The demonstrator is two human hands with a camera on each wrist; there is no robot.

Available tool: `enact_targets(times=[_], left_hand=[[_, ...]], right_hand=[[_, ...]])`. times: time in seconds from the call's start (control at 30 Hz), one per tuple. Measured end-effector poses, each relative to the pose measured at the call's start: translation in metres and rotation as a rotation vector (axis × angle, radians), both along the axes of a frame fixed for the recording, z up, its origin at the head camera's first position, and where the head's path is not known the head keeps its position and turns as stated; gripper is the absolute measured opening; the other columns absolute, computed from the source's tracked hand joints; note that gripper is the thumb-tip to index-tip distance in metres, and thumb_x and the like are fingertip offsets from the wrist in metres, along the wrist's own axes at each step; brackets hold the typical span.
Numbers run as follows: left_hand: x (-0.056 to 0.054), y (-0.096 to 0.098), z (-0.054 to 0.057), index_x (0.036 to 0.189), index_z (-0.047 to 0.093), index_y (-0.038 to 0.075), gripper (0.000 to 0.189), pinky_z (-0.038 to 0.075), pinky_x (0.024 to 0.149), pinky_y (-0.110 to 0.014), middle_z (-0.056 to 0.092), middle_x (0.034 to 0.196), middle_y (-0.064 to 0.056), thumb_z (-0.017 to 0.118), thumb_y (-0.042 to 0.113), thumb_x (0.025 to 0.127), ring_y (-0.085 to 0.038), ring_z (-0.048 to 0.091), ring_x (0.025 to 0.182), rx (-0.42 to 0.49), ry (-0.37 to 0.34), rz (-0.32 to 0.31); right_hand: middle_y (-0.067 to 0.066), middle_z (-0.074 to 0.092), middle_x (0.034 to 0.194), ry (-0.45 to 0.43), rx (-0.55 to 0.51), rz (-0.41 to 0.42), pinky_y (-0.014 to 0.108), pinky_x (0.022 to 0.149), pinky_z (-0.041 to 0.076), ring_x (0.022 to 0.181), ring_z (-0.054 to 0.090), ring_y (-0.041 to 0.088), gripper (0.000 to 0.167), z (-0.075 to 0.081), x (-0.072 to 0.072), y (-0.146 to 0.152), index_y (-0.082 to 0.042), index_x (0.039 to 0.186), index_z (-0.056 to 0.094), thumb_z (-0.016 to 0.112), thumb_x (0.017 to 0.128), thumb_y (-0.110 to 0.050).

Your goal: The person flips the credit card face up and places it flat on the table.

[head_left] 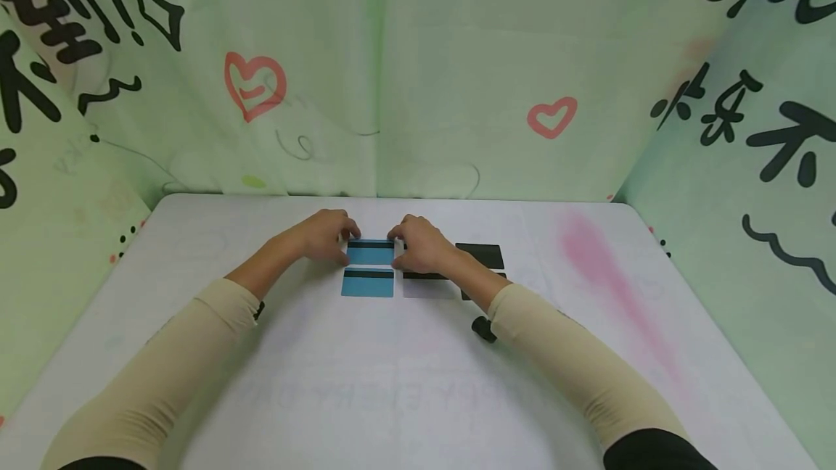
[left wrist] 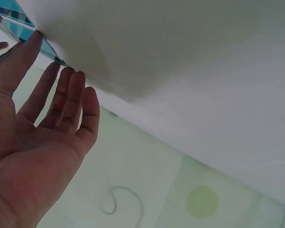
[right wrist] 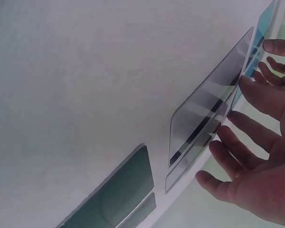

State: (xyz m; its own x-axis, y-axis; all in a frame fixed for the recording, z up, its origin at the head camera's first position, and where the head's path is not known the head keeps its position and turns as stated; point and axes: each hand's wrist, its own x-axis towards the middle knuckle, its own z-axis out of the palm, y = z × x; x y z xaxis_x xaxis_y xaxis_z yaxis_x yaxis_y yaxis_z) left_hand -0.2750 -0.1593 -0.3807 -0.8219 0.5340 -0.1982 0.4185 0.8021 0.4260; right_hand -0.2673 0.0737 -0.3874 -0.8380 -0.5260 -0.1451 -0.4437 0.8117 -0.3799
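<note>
A blue card (head_left: 370,255) with a black stripe lies in the back row of cards. My left hand (head_left: 324,236) touches its left end, thumb toward the near corner and forefinger toward the far one. At the opposite end, my right hand (head_left: 423,244) touches the card in the same way and partly hides the grey card behind it. A second blue card (head_left: 367,286) lies just in front, lined up with the first. In the left wrist view, the left hand (left wrist: 42,128) has its fingers extended. The right wrist view shows relaxed right-hand fingers along the cards' edge.
Right of the blue cards come grey striped cards (right wrist: 204,102), then dark cards (head_left: 481,255), all in two rows on the white table (head_left: 366,390). A small black device (head_left: 483,329) sits at the right wrist. Pale green printed curtains (head_left: 451,78) enclose the table's back and sides.
</note>
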Motion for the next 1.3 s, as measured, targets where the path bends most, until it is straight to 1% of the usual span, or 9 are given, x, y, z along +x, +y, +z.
enact_targets(times=[0.17,0.3,0.47,0.6,0.87,1.0,1.17,1.3], left_hand=[[-0.003,0.000,-0.002,0.126,0.070,-0.001,0.047,0.051,0.086,-0.037,0.064,0.109,-0.015,0.085,0.013,0.084,-0.026,0.060,0.095,0.005,0.016,-0.018],[-0.004,-0.001,-0.003,0.124,0.070,-0.002,0.046,0.051,0.088,-0.039,0.064,0.107,-0.015,0.085,0.013,0.084,-0.027,0.060,0.097,0.002,0.029,-0.029],[-0.005,-0.002,-0.003,0.123,0.070,-0.002,0.045,0.052,0.092,-0.041,0.064,0.108,-0.015,0.085,0.014,0.084,-0.028,0.061,0.102,0.003,0.023,-0.030],[-0.005,-0.003,-0.004,0.124,0.070,-0.001,0.046,0.052,0.091,-0.040,0.065,0.110,-0.014,0.086,0.014,0.084,-0.027,0.061,0.101,0.018,0.009,-0.015],[-0.006,-0.006,-0.010,0.125,0.068,0.001,0.047,0.051,0.088,-0.035,0.066,0.110,-0.013,0.086,0.012,0.083,-0.026,0.059,0.097,0.084,-0.031,0.035],[-0.006,-0.006,-0.012,0.125,0.068,0.001,0.047,0.051,0.088,-0.035,0.067,0.111,-0.012,0.085,0.011,0.083,-0.026,0.058,0.099,0.114,-0.050,0.064],[-0.007,-0.008,-0.016,0.126,0.068,0.002,0.048,0.050,0.087,-0.034,0.067,0.111,-0.011,0.085,0.010,0.082,-0.025,0.059,0.098,0.146,-0.057,0.083],[-0.007,-0.012,-0.020,0.125,0.069,0.002,0.048,0.050,0.086,-0.033,0.068,0.109,-0.011,0.086,0.010,0.081,-0.024,0.060,0.097,0.200,-0.068,0.094]], right_hand=[[0.016,0.062,0.130,0.008,0.001,0.004,0.044,0.099,0.053,0.117,0.057,0.030,0.048,-0.001,-0.001,0.000,-0.004,0.134,0.069,0.079,0.091,-0.020],[0.017,0.062,0.130,0.014,0.003,0.008,0.045,0.101,0.052,0.119,0.056,0.031,0.047,-0.001,-0.001,-0.001,-0.004,0.133,0.069,0.079,0.090,-0.020],[0.017,0.062,0.129,0.010,0.000,0.007,0.046,0.100,0.052,0.119,0.056,0.031,0.047,0.000,0.000,-0.002,-0.003,0.132,0.069,0.079,0.090,-0.019],[0.017,0.062,0.128,0.006,0.003,0.006,0.046,0.100,0.052,0.119,0.056,0.031,0.046,-0.001,0.000,-0.003,-0.002,0.132,0.068,0.079,0.090,-0.019],[0.014,0.062,0.126,-0.002,-0.002,0.015,0.044,0.102,0.050,0.118,0.054,0.029,0.047,-0.002,-0.001,0.000,-0.003,0.132,0.067,0.078,0.090,-0.020],[0.014,0.064,0.123,0.000,-0.021,0.028,0.043,0.101,0.050,0.117,0.055,0.029,0.048,-0.002,-0.002,0.001,-0.002,0.131,0.067,0.078,0.089,-0.020],[0.014,0.067,0.120,-0.010,-0.060,0.030,0.040,0.101,0.051,0.113,0.058,0.027,0.048,-0.003,-0.005,0.002,-0.001,0.130,0.067,0.080,0.087,-0.018],[0.013,0.068,0.120,-0.026,-0.077,0.023,0.039,0.100,0.051,0.111,0.059,0.026,0.049,-0.005,-0.006,0.002,-0.001,0.131,0.068,0.081,0.087,-0.017]])
